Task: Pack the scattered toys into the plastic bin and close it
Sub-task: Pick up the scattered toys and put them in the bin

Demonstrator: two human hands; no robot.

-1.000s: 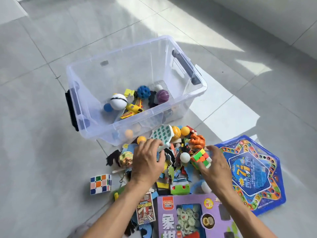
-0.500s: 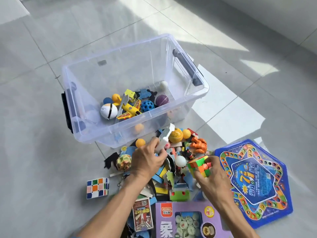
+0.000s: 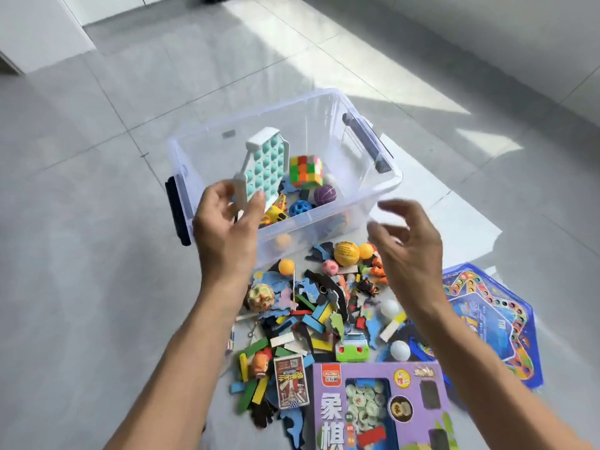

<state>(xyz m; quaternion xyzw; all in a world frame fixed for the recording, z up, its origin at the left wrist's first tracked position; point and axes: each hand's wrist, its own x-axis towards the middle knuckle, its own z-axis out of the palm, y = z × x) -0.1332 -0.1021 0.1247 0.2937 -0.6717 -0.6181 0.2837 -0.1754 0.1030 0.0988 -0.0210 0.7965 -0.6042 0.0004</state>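
Note:
The clear plastic bin [image 3: 386,186] stands open on the floor with balls and small toys inside. A teal pop-it board [image 3: 264,164] is tilted in the air over the bin's near left side, its lower edge at the fingertips of my left hand [image 3: 227,228], whose fingers are spread. A colourful puzzle cube [image 3: 306,170] is in mid-air inside the bin. My right hand [image 3: 409,245] hovers empty with fingers apart, just right of the bin's near wall. The scattered toy pile [image 3: 324,306] lies below both hands.
A purple chess-game box [image 3: 373,407] lies at the bottom. A blue hexagonal game board [image 3: 493,319] is on the right. A card box [image 3: 290,381] and coloured blocks lie near my left forearm. Grey floor tiles surround everything. No lid is in view.
Both hands rose from the pile to the bin. The teal board and the puzzle cube left the pile and are now over or inside the bin, and the right hand let go of the cube.

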